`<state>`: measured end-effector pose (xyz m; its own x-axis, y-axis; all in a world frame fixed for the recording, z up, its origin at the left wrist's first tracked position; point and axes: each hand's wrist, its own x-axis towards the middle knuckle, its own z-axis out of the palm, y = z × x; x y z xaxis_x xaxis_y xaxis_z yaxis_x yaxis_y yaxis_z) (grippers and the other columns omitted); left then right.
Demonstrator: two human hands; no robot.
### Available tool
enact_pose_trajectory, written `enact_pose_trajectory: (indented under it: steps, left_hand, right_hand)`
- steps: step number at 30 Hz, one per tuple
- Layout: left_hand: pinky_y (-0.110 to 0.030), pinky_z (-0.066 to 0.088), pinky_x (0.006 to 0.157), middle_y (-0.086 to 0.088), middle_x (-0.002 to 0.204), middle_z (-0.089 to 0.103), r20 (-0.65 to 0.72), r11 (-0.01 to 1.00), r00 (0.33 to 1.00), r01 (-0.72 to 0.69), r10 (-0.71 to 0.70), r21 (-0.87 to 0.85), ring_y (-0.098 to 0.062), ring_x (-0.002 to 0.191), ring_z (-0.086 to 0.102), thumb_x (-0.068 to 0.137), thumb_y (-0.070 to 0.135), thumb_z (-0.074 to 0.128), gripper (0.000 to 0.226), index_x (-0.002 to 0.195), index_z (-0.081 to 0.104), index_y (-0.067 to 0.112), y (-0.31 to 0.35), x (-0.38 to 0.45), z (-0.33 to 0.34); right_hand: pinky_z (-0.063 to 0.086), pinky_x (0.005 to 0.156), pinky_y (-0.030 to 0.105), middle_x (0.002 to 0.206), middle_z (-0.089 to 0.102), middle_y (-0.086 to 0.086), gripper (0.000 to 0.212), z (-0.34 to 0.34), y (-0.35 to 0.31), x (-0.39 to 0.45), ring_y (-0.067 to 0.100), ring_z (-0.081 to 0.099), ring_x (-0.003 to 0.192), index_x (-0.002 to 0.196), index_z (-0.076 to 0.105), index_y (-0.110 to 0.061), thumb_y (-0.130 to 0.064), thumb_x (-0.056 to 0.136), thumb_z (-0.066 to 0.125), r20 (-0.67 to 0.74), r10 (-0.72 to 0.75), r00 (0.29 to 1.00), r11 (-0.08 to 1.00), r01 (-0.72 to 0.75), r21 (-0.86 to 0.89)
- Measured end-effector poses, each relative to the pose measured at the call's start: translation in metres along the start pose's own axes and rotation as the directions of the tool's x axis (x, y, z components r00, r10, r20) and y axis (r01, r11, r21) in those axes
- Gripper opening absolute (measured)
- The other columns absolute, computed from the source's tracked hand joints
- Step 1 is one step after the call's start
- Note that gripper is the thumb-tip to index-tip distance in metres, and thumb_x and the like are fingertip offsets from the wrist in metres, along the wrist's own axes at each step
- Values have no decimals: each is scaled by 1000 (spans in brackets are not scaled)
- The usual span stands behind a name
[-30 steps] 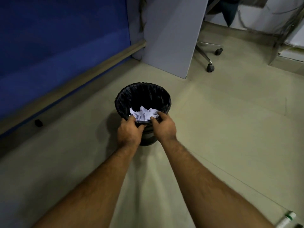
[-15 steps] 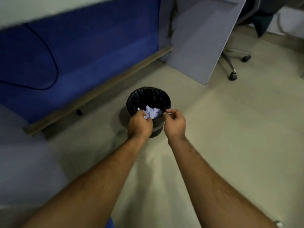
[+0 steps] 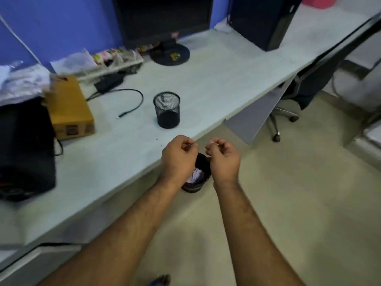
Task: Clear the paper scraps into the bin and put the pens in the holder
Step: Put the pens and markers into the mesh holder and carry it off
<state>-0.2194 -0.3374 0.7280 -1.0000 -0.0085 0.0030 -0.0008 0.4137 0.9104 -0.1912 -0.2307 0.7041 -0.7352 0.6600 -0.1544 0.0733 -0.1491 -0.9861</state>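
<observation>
Left hand (image 3: pixel 179 158) and right hand (image 3: pixel 223 159) are raised side by side above the round black bin (image 3: pixel 199 178) of crumpled white paper scraps (image 3: pixel 196 175), fingers loosely curled, holding nothing visible.

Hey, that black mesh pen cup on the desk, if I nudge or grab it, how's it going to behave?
The mesh pen cup looks empty, so it is probably light and would slide on the smooth desk if nudged. It stands upright and is taller than wide, so a push near the rim might tip it, and on its side it could roll. The wire mesh likely gives the fingers good grip.
</observation>
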Motion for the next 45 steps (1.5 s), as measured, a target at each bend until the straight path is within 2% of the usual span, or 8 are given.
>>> enact_pose_trajectory:
  steps: [5,11,16,22,31,37,40,45]
  left_hand:
    - [-37,47,91,-4,114,62,-15,937,1000,2,3,349,-25,109,57,83,32,69,41,119,57,18,-9,47,-64]
    - [-43,9,122,-19,161,14,247,751,957,-51,-151,658,-33,150,10,83,55,62,91,152,23,10,-75,99,-79]
    - [-49,15,122,-22,156,31,198,669,978,-188,62,720,-37,147,24,86,61,42,83,146,40,5,-106,96,-70]
    - [-50,17,121,-22,156,30,182,595,978,-209,105,776,-37,147,23,94,57,39,75,147,39,4,-112,96,-61]
    - [-52,18,120,-24,155,30,175,548,972,-233,156,803,-40,146,25,98,54,34,72,147,38,1,-115,97,-57]
    - [-53,17,119,-28,151,36,201,490,967,-252,154,834,-43,142,30,100,41,33,62,144,40,-1,-110,96,-57]
    - [-49,36,112,-21,136,56,289,520,917,-395,275,757,-37,130,50,91,21,50,48,135,53,2,-96,91,-51]
    - [-40,49,93,-13,120,65,363,766,865,-485,347,422,-30,110,60,83,11,63,43,125,60,4,-52,24,1]
  right_hand:
    - [45,61,18,81,66,-7,21,62,-55,-9,6,60,68,108,65,-22,-27,88,71,74,94,993,970,-75,-231]
    - [54,92,37,117,63,-2,52,106,-49,12,19,63,106,128,57,-21,-37,82,76,56,148,987,873,-104,-476]
    - [46,106,38,142,55,1,73,143,-34,41,19,53,129,143,47,-18,-40,80,78,91,18,996,844,34,-535]
    - [36,111,25,151,45,-2,106,167,-22,57,17,44,139,155,22,-25,-43,72,85,170,37,985,861,55,-505]
    - [45,95,18,130,55,-10,83,171,-21,61,11,55,118,138,43,-23,-33,70,87,112,-11,994,927,52,-372]
    - [50,104,36,125,58,-11,81,124,-19,34,8,58,118,131,46,-33,-43,62,87,14,-20,1000,974,23,-226]
    - [52,102,40,122,62,-7,74,89,-24,17,9,62,115,125,51,-31,-37,62,88,-7,-23,1000,988,21,-151]
    - [53,101,36,124,61,-5,75,-10,-9,-10,9,62,115,128,52,-27,-35,62,86,-101,-21,995,989,6,-145]
